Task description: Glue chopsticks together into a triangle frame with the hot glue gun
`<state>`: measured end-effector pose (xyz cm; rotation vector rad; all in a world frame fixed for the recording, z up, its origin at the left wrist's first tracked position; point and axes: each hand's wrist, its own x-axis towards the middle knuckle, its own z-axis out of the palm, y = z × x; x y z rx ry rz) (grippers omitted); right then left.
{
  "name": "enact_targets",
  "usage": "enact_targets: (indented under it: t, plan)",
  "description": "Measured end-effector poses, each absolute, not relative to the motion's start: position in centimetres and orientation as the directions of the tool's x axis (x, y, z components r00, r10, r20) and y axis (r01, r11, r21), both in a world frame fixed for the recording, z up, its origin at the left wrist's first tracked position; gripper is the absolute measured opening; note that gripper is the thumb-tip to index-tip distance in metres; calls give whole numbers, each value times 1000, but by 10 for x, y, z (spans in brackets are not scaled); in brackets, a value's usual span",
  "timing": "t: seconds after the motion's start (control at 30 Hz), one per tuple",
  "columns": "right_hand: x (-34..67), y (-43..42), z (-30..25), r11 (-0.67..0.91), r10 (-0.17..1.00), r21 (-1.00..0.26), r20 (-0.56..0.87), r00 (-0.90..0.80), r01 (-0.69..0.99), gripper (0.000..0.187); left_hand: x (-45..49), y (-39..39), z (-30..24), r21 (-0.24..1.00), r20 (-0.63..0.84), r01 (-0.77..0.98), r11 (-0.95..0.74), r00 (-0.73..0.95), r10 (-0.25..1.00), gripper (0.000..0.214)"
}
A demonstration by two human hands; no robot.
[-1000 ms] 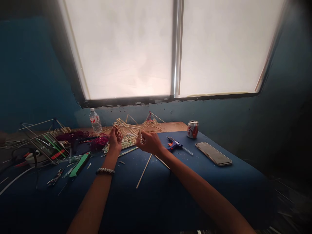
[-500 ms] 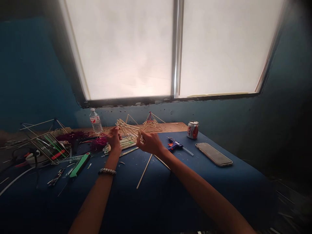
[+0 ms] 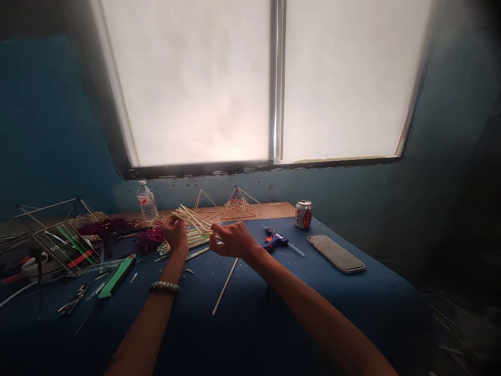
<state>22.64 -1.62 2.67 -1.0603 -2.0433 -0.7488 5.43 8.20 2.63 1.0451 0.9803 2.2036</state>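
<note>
Both of my hands hold a bundle of thin wooden sticks (image 3: 192, 219) above the blue table (image 3: 297, 297). My left hand (image 3: 175, 233), with a bead bracelet on its wrist, is closed around the bundle's left part. My right hand (image 3: 232, 239) grips the sticks' near ends, fingers curled. A single loose stick (image 3: 225, 286) lies on the cloth below my right hand. A blue glue gun (image 3: 275, 239) rests just right of my right hand.
A phone (image 3: 335, 253) and a drink can (image 3: 303, 214) sit at the right. A water bottle (image 3: 146, 200), stick pyramids (image 3: 237, 203), purple yarn (image 3: 148, 239), a green cutter (image 3: 116, 269) and a propped phone showing a timer (image 3: 66, 245) crowd the left and back.
The stick bundle has tilted flatter and lower between my hands. The camera has shifted slightly, so everything sits a little to the left and lower.
</note>
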Motion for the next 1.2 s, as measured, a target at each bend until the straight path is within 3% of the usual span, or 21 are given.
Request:
enact_targets:
  t: [0.3,0.43,0.57,0.9,1.2]
  plan:
    - [225,-14,25,555,394,145,821,-413,819,14,56,70,28,814,463,-71,-577,-522,717,23]
    - [224,-13,25,558,376,155,828,-415,815,12,56,68,27,862,503,201,-465,-450,738,28]
    - [225,-12,25,568,368,157,830,-420,808,12,54,66,28,836,529,434,-336,-477,702,30]
    - [225,-10,24,594,318,155,856,-407,789,11,55,57,33,820,550,475,-320,-499,670,31]
    - [226,-11,24,585,342,156,842,-417,796,11,53,62,29,784,595,539,-309,-509,622,28]
